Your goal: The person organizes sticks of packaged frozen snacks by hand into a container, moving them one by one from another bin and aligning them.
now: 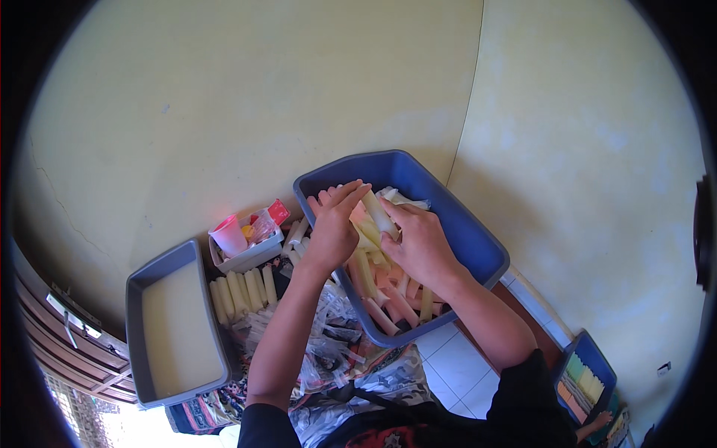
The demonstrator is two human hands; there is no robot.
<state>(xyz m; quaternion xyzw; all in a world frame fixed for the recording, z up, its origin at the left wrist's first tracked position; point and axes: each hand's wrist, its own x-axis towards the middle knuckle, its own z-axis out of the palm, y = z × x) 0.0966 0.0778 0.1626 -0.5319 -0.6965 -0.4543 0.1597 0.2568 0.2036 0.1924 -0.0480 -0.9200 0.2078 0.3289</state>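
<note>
Over a large blue bin (478,239), my right hand (424,243) grips a pale, whitish ice-pop tube (379,214) between thumb and fingers. My left hand (336,230) is beside the tube's upper end, its fingers stretched out and held close together. Whether its fingertips touch the tube, I cannot tell. Below both hands, pink filled tubes (399,305) and yellowish ones (366,270) lie heaped in the bin. My hands and forearms hide part of the heap.
A grey tub (175,328) of creamy liquid stands left. Pale filled tubes (243,291) and clear plastic sleeves (328,328) lie beside it. Behind is a white box (250,257) with a pink cup (230,235). Another person's hand (595,425) is near a smaller blue bin (597,358).
</note>
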